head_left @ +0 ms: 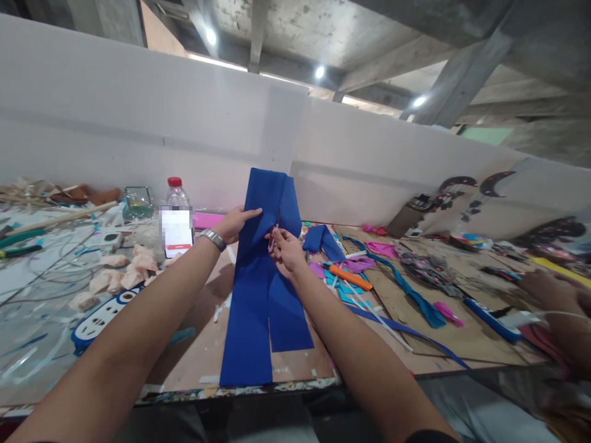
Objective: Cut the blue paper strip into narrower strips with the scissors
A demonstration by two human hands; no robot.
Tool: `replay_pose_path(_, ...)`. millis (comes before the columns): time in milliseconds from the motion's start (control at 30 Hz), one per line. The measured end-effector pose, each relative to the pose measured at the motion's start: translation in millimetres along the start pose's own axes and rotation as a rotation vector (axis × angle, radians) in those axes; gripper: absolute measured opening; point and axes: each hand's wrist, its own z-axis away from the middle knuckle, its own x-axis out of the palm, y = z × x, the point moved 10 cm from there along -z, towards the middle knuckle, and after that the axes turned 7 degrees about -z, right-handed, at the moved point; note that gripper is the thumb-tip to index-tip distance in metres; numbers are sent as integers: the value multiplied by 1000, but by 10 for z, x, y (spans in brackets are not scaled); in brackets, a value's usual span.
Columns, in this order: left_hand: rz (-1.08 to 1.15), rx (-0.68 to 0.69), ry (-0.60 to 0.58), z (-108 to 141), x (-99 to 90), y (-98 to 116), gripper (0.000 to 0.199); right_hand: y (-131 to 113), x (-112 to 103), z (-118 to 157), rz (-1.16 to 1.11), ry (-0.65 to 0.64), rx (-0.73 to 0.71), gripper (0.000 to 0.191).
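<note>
A long, dark blue sheet [252, 307], of cloth or paper, stands raised in front of me, its lower part on the table. It is split lengthwise, with a shorter strip [290, 317] to the right of the slit. My left hand [234, 223] grips the sheet's left edge, thumb on the front face. In my right hand [287, 251] are small scissors [271, 244] with pinkish handles. Their dark blades point up at the top of the slit; whether they are open there I cannot tell.
Left are a power strip [104, 320], a lit phone [178, 237], a red-capped bottle [176, 192] and peach scraps [138, 266]. Right lie an orange cutter [349, 277], blue ribbon [410, 332] and a blue-handled tool [492, 320]. Another person's hand [549, 286] is at far right.
</note>
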Motion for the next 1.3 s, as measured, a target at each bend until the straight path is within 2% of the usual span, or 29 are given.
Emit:
replay_pose_path(233, -48, 34, 46, 4, -23, 51, 15, -109, -19, -2, 5, 6, -42, 50)
replay_pose_path(433, -74, 23, 38, 21, 26, 51, 17, -162, -42, -15, 20, 20, -49, 51)
replay_pose_path(667, -77, 29, 24, 31, 56, 62, 22, -159, -60, -28, 34, 37, -54, 48)
replay_pose_path(900, -78, 29, 38, 16, 29, 46, 17, -156, -69, -27, 26, 32, -54, 50)
replay_pose_path(1300, -59, 39, 60, -7, -15, 40, 24, -111, -54, -6, 17, 45, -45, 46)
